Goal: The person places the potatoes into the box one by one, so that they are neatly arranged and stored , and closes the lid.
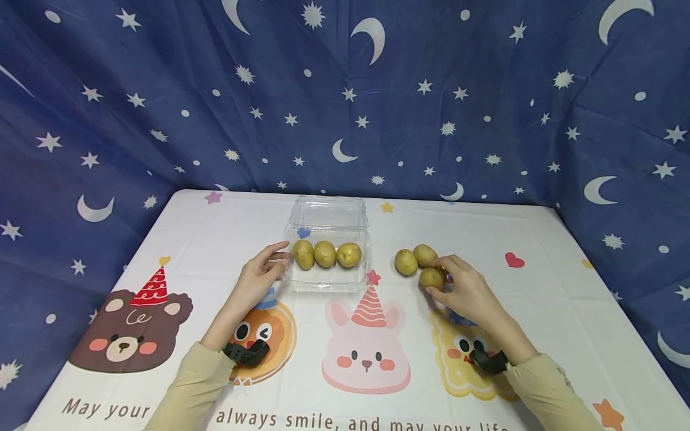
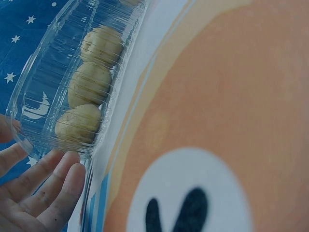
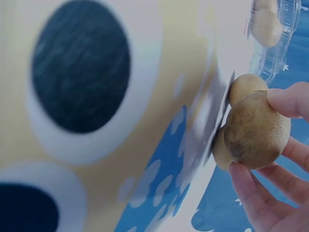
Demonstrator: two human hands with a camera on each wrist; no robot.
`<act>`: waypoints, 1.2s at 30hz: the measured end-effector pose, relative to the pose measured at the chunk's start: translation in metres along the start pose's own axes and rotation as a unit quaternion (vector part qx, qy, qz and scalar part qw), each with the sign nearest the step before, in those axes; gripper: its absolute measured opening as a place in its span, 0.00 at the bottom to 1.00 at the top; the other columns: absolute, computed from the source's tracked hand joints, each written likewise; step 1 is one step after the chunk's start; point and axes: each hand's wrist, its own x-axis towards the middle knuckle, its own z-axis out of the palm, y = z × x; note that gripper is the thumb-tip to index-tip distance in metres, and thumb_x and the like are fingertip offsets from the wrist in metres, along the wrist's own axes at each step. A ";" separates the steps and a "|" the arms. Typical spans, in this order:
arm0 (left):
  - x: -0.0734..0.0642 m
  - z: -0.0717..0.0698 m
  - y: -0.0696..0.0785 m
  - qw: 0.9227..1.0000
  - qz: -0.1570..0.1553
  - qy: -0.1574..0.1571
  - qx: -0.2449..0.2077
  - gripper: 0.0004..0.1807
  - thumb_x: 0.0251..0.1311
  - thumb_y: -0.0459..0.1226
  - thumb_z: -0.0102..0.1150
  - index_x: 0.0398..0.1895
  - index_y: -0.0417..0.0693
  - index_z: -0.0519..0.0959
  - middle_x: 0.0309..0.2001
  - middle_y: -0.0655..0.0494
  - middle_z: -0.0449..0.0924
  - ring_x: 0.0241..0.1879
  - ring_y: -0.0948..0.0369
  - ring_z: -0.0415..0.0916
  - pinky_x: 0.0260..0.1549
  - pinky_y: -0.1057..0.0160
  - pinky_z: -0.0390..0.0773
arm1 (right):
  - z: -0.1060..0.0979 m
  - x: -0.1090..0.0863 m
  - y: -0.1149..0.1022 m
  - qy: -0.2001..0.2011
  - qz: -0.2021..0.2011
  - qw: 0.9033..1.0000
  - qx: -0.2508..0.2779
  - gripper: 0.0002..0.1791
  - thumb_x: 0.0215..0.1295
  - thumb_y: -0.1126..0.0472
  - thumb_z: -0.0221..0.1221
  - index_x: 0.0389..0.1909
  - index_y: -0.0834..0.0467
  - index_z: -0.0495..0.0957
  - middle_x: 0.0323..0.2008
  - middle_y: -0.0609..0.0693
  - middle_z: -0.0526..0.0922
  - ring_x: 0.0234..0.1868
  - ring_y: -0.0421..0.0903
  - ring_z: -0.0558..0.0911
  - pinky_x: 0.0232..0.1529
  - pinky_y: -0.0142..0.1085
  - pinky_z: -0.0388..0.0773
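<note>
A clear plastic clamshell container [image 1: 327, 281] stands with its lid raised at the back. Three potatoes [image 1: 324, 254] sit in a row inside it. My left hand [image 1: 259, 276] is at the container's left side, and its fingertips touch the wall in the left wrist view, fingers loosely extended. To the right of the container my right hand [image 1: 468, 290] pinches a potato [image 3: 257, 129] between thumb and fingers. Two more potatoes, one on the left [image 1: 406, 262] and one behind [image 1: 424, 255], lie close beside the held one.
The white tablecloth [image 1: 474, 230] carries printed cartoon animals, stars and lettering. Behind the table hangs a blue curtain [image 1: 399, 90] with moons and stars. A black strap [image 1: 250, 353] circles the left wrist, and another [image 1: 489, 361] the right.
</note>
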 end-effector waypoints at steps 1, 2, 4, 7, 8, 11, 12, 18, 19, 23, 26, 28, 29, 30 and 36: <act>0.000 0.000 0.000 1.000 0.000 0.000 0.001 0.24 0.69 0.36 0.50 0.68 0.48 0.67 0.57 0.39 0.77 0.49 0.47 0.81 0.39 0.70 0.80 | 0.000 0.000 -0.001 0.001 -0.002 1.000 0.002 0.27 0.49 0.58 0.72 0.50 0.62 0.77 0.45 0.54 0.81 0.37 0.47 0.81 0.37 0.41 0.83; 0.000 0.000 0.000 1.000 0.001 0.000 0.002 0.24 0.70 0.36 0.50 0.68 0.48 0.67 0.57 0.39 0.77 0.49 0.47 0.81 0.39 0.70 0.80 | 0.000 0.001 -0.002 0.003 -0.003 1.000 0.004 0.27 0.49 0.59 0.72 0.50 0.62 0.77 0.45 0.54 0.81 0.37 0.47 0.80 0.37 0.41 0.83; 0.000 0.000 0.001 1.000 0.002 0.000 0.003 0.24 0.70 0.36 0.50 0.68 0.48 0.67 0.57 0.39 0.77 0.49 0.47 0.80 0.39 0.69 0.80 | -0.001 0.001 -0.004 0.007 -0.008 1.000 0.007 0.26 0.49 0.59 0.72 0.50 0.62 0.77 0.45 0.54 0.81 0.37 0.46 0.80 0.37 0.41 0.83; 0.000 0.000 0.000 1.000 0.004 -0.001 0.004 0.24 0.70 0.36 0.50 0.68 0.48 0.66 0.57 0.38 0.77 0.49 0.46 0.80 0.39 0.69 0.81 | -0.001 0.003 -0.008 0.010 -0.012 1.000 0.019 0.26 0.49 0.59 0.72 0.50 0.62 0.77 0.44 0.53 0.81 0.37 0.45 0.79 0.38 0.42 0.83; 0.000 0.000 0.000 1.000 0.004 -0.001 0.004 0.24 0.70 0.36 0.50 0.68 0.47 0.66 0.57 0.38 0.77 0.50 0.46 0.80 0.39 0.69 0.80 | -0.001 0.003 -0.010 0.011 -0.013 1.000 0.022 0.26 0.49 0.59 0.72 0.50 0.62 0.77 0.44 0.53 0.81 0.38 0.45 0.79 0.38 0.42 0.83; 0.001 0.000 0.000 1.000 0.004 0.000 0.003 0.24 0.70 0.36 0.50 0.68 0.47 0.66 0.57 0.39 0.77 0.50 0.46 0.80 0.38 0.71 0.80 | -0.002 0.005 -0.016 0.013 -0.013 0.999 0.033 0.27 0.49 0.60 0.72 0.51 0.61 0.77 0.45 0.52 0.81 0.38 0.44 0.79 0.39 0.42 0.83; 0.001 0.000 -0.001 1.000 0.005 0.000 0.003 0.24 0.70 0.36 0.50 0.68 0.48 0.67 0.57 0.39 0.77 0.49 0.46 0.80 0.38 0.71 0.80 | -0.002 0.005 -0.018 0.013 -0.013 0.999 0.037 0.27 0.49 0.60 0.72 0.51 0.61 0.76 0.45 0.52 0.81 0.38 0.44 0.79 0.39 0.42 0.83; 0.001 0.000 -0.002 1.000 0.000 0.000 0.006 0.24 0.69 0.36 0.49 0.68 0.50 0.67 0.57 0.39 0.77 0.50 0.47 0.80 0.39 0.70 0.80 | -0.002 0.011 -0.029 0.017 -0.015 0.998 0.065 0.28 0.49 0.61 0.72 0.52 0.61 0.76 0.47 0.54 0.81 0.39 0.45 0.80 0.39 0.41 0.83; 0.001 0.000 -0.002 1.000 -0.001 0.000 0.006 0.24 0.69 0.36 0.49 0.68 0.50 0.67 0.57 0.39 0.77 0.50 0.47 0.80 0.39 0.70 0.80 | -0.002 0.012 -0.030 0.018 -0.016 0.997 0.071 0.27 0.49 0.62 0.72 0.52 0.61 0.76 0.46 0.54 0.81 0.39 0.45 0.80 0.39 0.41 0.83; 0.001 0.000 -0.003 1.000 -0.003 0.000 0.006 0.24 0.69 0.36 0.50 0.68 0.49 0.67 0.57 0.39 0.77 0.50 0.47 0.80 0.39 0.70 0.80 | -0.001 0.015 -0.038 0.020 -0.021 0.995 0.091 0.26 0.49 0.63 0.72 0.51 0.59 0.76 0.46 0.53 0.81 0.39 0.44 0.80 0.40 0.41 0.83; 0.001 0.000 -0.002 1.000 -0.003 -0.001 0.005 0.24 0.70 0.36 0.50 0.68 0.49 0.67 0.57 0.39 0.77 0.50 0.47 0.80 0.39 0.71 0.80 | 0.000 0.019 -0.044 0.019 -0.029 0.995 0.097 0.26 0.49 0.62 0.72 0.51 0.59 0.76 0.46 0.51 0.80 0.39 0.43 0.80 0.40 0.40 0.83; 0.001 0.000 -0.002 1.000 -0.003 -0.001 0.003 0.24 0.70 0.36 0.50 0.68 0.49 0.67 0.57 0.39 0.77 0.50 0.47 0.80 0.39 0.71 0.79 | 0.001 0.021 -0.047 0.017 -0.032 0.994 0.100 0.26 0.49 0.61 0.72 0.51 0.58 0.77 0.45 0.49 0.80 0.39 0.42 0.80 0.41 0.39 0.83; 0.001 0.000 -0.002 1.000 -0.003 -0.001 0.003 0.24 0.70 0.36 0.50 0.68 0.49 0.67 0.57 0.39 0.77 0.50 0.47 0.80 0.39 0.71 0.79 | 0.001 0.022 -0.049 0.016 -0.032 0.994 0.102 0.26 0.50 0.61 0.72 0.51 0.57 0.77 0.45 0.48 0.80 0.39 0.41 0.80 0.41 0.39 0.83; 0.001 0.000 -0.002 1.000 -0.003 -0.001 0.003 0.24 0.70 0.36 0.50 0.68 0.49 0.67 0.57 0.39 0.77 0.50 0.47 0.80 0.39 0.71 0.79 | 0.002 0.023 -0.050 0.014 -0.033 0.994 0.104 0.26 0.50 0.60 0.71 0.51 0.57 0.77 0.45 0.48 0.80 0.40 0.41 0.80 0.42 0.38 0.83; 0.002 0.000 -0.002 1.000 -0.002 0.000 0.006 0.24 0.69 0.36 0.49 0.68 0.49 0.67 0.57 0.39 0.77 0.49 0.47 0.80 0.39 0.71 0.80 | 0.004 0.031 -0.062 0.004 -0.034 0.991 0.128 0.24 0.50 0.60 0.71 0.50 0.55 0.77 0.45 0.48 0.81 0.42 0.42 0.79 0.42 0.38 0.83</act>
